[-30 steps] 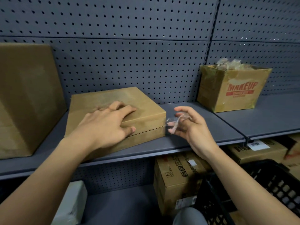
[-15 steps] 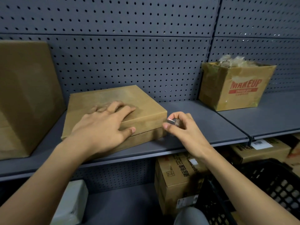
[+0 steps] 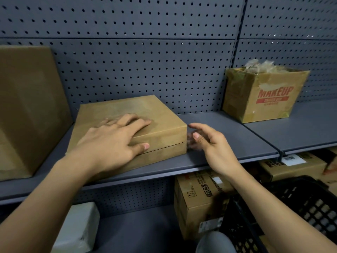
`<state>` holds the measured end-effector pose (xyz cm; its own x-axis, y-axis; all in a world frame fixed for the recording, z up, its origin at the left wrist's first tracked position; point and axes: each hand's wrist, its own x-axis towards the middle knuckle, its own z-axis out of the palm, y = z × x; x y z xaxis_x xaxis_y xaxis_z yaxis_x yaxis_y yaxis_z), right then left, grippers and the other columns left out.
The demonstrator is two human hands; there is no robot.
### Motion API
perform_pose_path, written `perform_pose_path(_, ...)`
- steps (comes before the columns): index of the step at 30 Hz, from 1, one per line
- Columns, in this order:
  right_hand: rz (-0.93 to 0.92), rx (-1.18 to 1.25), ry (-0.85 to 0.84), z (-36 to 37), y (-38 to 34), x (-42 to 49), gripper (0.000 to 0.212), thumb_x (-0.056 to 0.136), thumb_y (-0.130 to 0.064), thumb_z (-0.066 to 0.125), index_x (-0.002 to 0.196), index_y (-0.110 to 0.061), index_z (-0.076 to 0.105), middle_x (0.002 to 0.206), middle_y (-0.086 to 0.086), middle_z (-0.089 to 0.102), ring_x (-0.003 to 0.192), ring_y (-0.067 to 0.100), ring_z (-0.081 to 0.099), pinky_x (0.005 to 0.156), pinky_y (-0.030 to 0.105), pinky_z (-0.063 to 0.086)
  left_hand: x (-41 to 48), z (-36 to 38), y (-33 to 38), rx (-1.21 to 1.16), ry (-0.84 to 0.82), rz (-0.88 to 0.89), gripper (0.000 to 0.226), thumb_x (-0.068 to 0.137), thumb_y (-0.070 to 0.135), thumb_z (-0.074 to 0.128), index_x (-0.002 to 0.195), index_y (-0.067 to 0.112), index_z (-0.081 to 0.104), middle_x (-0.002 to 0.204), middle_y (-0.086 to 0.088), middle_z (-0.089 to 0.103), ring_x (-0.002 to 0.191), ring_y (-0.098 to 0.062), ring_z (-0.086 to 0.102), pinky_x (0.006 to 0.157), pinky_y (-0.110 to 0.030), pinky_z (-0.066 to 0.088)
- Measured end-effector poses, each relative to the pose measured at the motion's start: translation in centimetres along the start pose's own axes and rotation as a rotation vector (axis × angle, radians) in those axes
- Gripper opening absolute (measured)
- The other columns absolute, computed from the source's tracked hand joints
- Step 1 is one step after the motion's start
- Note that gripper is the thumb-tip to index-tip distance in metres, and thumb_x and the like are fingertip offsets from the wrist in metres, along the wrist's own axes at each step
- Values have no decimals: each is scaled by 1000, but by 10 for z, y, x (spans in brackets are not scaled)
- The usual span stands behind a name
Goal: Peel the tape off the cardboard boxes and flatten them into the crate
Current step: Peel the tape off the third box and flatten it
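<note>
While the left hand (image 3: 111, 141) lies flat on the low brown cardboard box (image 3: 160, 125), fingers spread over its top and thumb against the front wall, the box sits on the grey metal shelf (image 3: 228, 128). Just beside its right corner hovers the right hand (image 3: 209, 143), forefinger and thumb apart. The lower fingers are blurred, so any tape there cannot be made out. The black plastic crate (image 3: 310, 207), low at right, is cut off by the frame edge.
</note>
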<state>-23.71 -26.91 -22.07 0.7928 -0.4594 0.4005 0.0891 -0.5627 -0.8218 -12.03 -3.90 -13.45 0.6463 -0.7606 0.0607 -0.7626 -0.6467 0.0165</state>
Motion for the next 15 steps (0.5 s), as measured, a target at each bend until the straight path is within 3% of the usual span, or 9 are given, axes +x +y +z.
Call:
perform_pose_path(4,89,285,-12,-2,-3,1,30,104,0,41,120,-12,64,102,15,69,90,21,72,86,36,60,1,0,-15,-33,-48,23,65,85,77,32,141,66,2,157,32,6,147,-27,23,115,-51,28)
perform_pose_path(6,120,403,-42,3,-8,1,33,104,5,37,116,-8,65,94,15,66,83,20,71,79,30,60,0,-2,-22,-50,-71,40,67,80,81,31,139,68,2,157,33,6,147,-27,25,115,-52,29)
perform_pose_path(11,186,501,-61,18,-17,1,35,105,1,34,97,-7,67,78,11,57,72,21,61,69,32,55,-2,-7,-23,-104,-60,31,60,89,65,52,140,63,19,156,31,16,143,-24,32,113,-49,32)
perform_pose_path(15,229,469,-57,27,-18,7,33,96,-9,37,79,-15,64,73,10,56,70,25,52,66,35,43,-1,-3,-11,-155,-32,-2,62,72,65,46,131,61,27,152,27,22,140,-30,35,110,-53,34)
